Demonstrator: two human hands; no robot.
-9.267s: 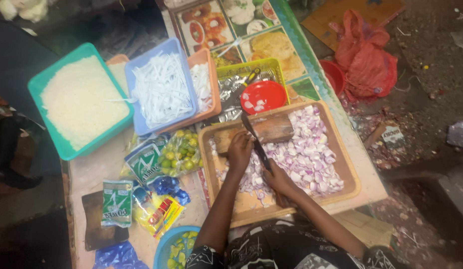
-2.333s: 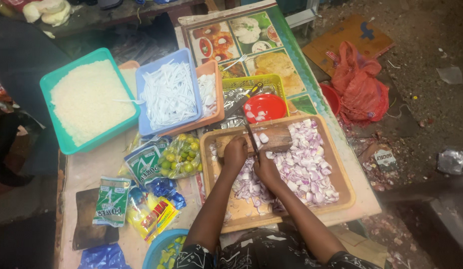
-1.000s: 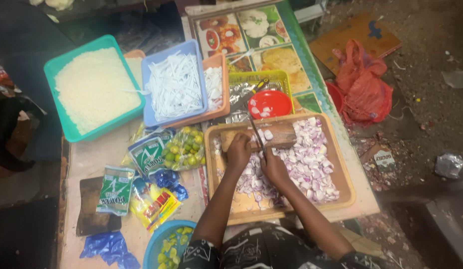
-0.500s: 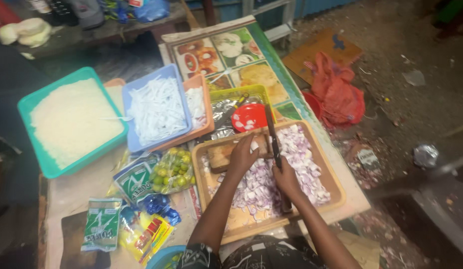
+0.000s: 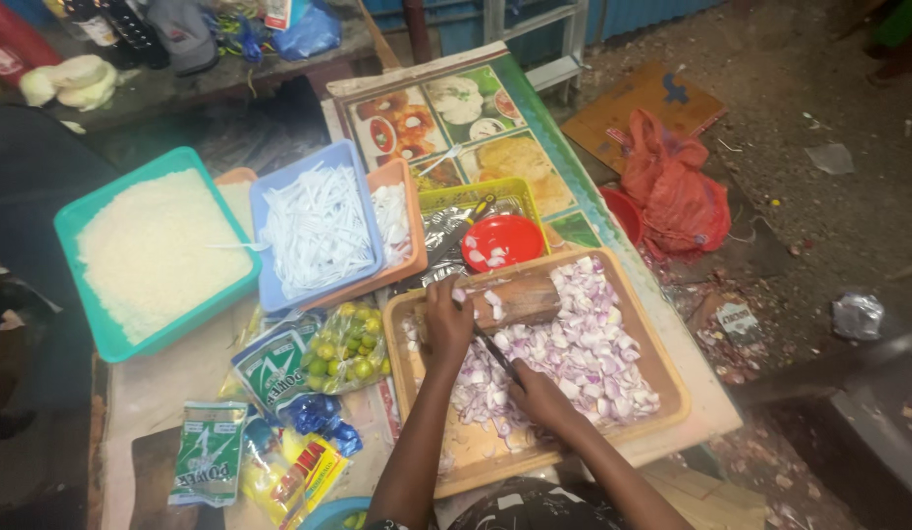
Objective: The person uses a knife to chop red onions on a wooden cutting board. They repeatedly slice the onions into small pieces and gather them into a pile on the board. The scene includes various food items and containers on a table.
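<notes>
Street food stall (menu sheet [image 5: 456, 128], shallots [image 5: 584, 344]).

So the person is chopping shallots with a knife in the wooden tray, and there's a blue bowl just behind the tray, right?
Not quite: the bowl just behind the wooden tray is red, not blue, as the head view shows. The rest holds: the right hand holds a knife over the chopped shallots in that tray, with the left hand beside the blade.

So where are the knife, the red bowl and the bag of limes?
knife [image 5: 496, 355], head view, on the middle of the blade.
red bowl [image 5: 503, 241], head view, on its inner floor.
bag of limes [image 5: 344, 345], head view, on the middle of the clear bag.
</notes>
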